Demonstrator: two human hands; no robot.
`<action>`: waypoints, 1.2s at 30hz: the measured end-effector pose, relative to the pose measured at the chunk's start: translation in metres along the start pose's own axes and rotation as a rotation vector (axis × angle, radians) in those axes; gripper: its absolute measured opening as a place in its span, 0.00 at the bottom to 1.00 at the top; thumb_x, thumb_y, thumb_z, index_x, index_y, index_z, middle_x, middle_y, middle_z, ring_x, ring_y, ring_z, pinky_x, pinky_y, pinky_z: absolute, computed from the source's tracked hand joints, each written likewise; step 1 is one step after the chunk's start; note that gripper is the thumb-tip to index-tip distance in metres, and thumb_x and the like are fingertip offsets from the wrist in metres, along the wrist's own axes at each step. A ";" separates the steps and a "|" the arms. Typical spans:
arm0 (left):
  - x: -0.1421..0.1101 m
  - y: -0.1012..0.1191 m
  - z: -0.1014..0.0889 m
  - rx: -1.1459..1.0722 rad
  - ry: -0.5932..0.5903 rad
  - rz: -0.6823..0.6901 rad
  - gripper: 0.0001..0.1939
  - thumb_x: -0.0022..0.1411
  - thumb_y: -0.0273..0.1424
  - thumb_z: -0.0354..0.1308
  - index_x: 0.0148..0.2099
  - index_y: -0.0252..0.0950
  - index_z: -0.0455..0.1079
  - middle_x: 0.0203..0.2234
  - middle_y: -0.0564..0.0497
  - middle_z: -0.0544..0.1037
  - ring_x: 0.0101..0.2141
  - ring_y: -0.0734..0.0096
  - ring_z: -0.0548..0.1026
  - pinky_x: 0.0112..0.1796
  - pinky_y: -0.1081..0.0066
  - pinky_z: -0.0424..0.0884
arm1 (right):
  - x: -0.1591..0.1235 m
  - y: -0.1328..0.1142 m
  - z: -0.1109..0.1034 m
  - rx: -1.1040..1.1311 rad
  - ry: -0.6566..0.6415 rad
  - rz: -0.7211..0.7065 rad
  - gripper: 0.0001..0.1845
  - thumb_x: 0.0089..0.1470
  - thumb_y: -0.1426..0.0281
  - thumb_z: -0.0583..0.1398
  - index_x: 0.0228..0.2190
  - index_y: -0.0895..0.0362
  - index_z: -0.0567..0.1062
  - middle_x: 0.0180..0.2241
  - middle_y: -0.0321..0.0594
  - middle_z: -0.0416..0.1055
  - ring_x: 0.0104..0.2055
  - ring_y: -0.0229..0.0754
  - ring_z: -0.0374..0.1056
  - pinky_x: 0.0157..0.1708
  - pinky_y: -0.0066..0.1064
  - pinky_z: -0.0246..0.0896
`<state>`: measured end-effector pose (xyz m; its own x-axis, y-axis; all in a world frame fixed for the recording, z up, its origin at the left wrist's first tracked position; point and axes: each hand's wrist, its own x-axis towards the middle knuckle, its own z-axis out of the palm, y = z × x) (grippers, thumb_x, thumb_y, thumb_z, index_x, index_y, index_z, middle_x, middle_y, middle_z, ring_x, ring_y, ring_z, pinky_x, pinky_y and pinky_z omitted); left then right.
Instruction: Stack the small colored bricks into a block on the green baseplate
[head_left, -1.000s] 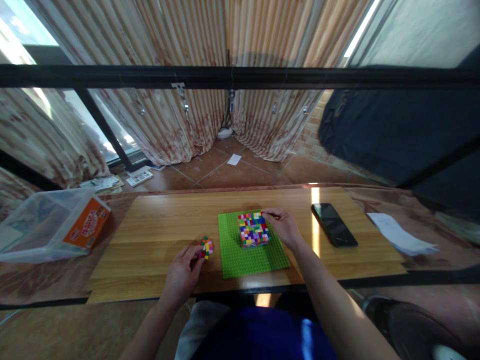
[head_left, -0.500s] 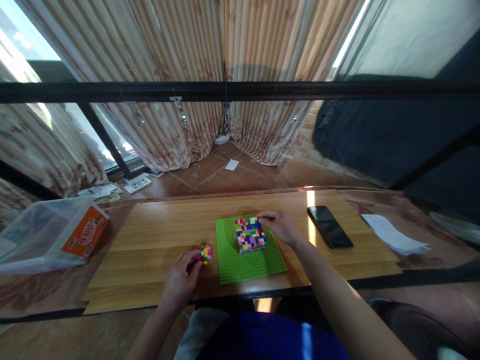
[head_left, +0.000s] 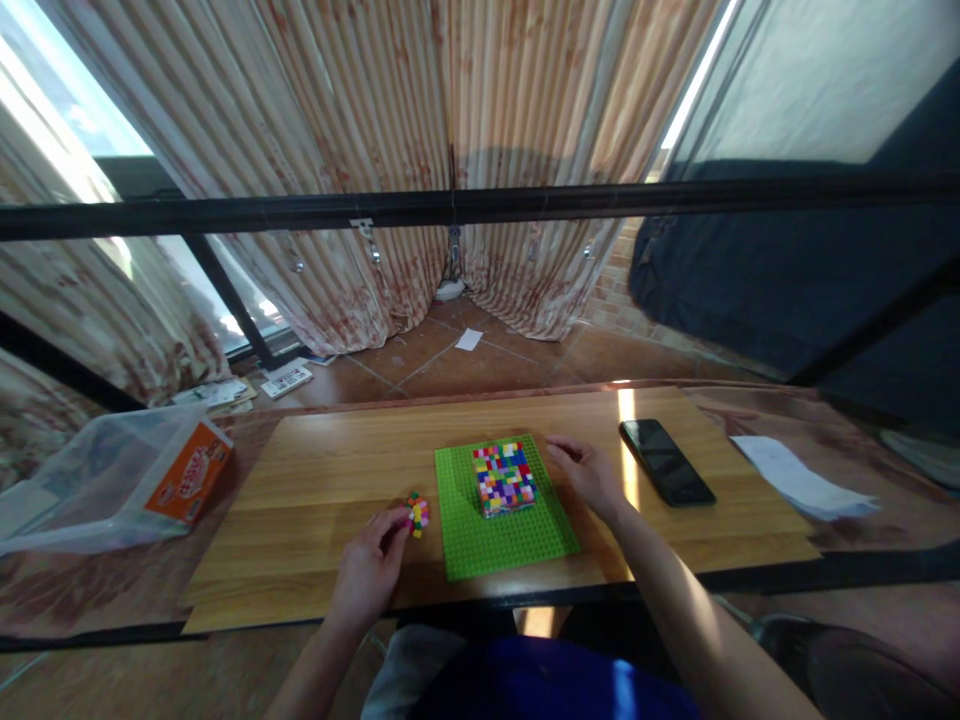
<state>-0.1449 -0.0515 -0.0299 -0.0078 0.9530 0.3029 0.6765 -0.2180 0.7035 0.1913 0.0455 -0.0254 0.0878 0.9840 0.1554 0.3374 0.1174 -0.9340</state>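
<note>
Brick block (head_left: 504, 482), multicolour, sits on the green baseplate (head_left: 465, 550) btwn the hands, already built up; can't tell if its top's complete. Loose bricks (head_left: 418, 514) by the L hand's (head_left: 367, 568) fingertips aren't on it yet. L fingers bent round the pile's edge, R hand (head_left: 592, 478) loosely curled just beside the plate; can't tell if either's pinching a pc. Phone (head_left: 666, 462) lies right of R hand.

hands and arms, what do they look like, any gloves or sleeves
The left hand and right hand wear no gloves, and no sleeves or watches show on the forearms. Any rings are too small to tell.
</note>
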 end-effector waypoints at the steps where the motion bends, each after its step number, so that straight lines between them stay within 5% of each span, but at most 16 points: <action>1: 0.000 0.000 0.000 0.006 -0.004 -0.007 0.11 0.63 0.35 0.52 0.41 0.39 0.74 0.38 0.48 0.81 0.39 0.63 0.79 0.44 0.61 0.76 | -0.001 0.005 -0.007 -0.051 0.042 0.010 0.17 0.50 0.57 0.61 0.36 0.56 0.81 0.39 0.44 0.79 0.42 0.48 0.74 0.47 0.43 0.67; 7: 0.003 0.003 0.001 0.032 -0.008 -0.032 0.10 0.63 0.32 0.52 0.41 0.38 0.74 0.38 0.47 0.81 0.39 0.64 0.79 0.44 0.62 0.76 | -0.016 0.029 -0.032 -0.308 0.165 0.010 0.18 0.52 0.57 0.59 0.35 0.56 0.81 0.37 0.46 0.79 0.39 0.49 0.74 0.44 0.43 0.67; 14: 0.006 0.004 0.002 0.006 0.036 -0.105 0.11 0.60 0.31 0.55 0.43 0.37 0.74 0.37 0.47 0.80 0.37 0.66 0.79 0.42 0.63 0.77 | -0.032 0.033 -0.020 -0.527 0.152 -0.227 0.16 0.59 0.61 0.54 0.35 0.55 0.79 0.38 0.46 0.76 0.39 0.47 0.71 0.40 0.39 0.66; 19: 0.013 0.019 0.005 -0.070 0.086 -0.137 0.11 0.59 0.33 0.58 0.44 0.37 0.74 0.32 0.50 0.79 0.33 0.69 0.78 0.39 0.66 0.77 | -0.033 0.035 -0.016 -0.581 0.118 -0.268 0.15 0.59 0.64 0.53 0.35 0.55 0.79 0.37 0.45 0.75 0.40 0.47 0.70 0.40 0.39 0.66; 27: 0.048 0.061 0.040 -0.235 0.064 -0.044 0.09 0.61 0.33 0.57 0.41 0.39 0.76 0.33 0.51 0.80 0.34 0.71 0.78 0.39 0.69 0.76 | -0.033 0.032 -0.015 -0.586 0.119 -0.264 0.14 0.59 0.67 0.53 0.34 0.56 0.79 0.37 0.46 0.74 0.38 0.46 0.70 0.40 0.38 0.66; 36: 0.072 0.069 0.066 -0.281 0.104 -0.050 0.09 0.61 0.31 0.57 0.43 0.37 0.75 0.35 0.49 0.81 0.36 0.69 0.79 0.42 0.67 0.77 | -0.033 0.032 -0.015 -0.558 0.132 -0.253 0.14 0.58 0.67 0.54 0.34 0.55 0.79 0.38 0.45 0.74 0.39 0.45 0.70 0.41 0.37 0.66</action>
<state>-0.0504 0.0157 -0.0018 -0.1211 0.9404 0.3178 0.4434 -0.2352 0.8649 0.2129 0.0153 -0.0557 0.0445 0.9059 0.4212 0.7984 0.2212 -0.5600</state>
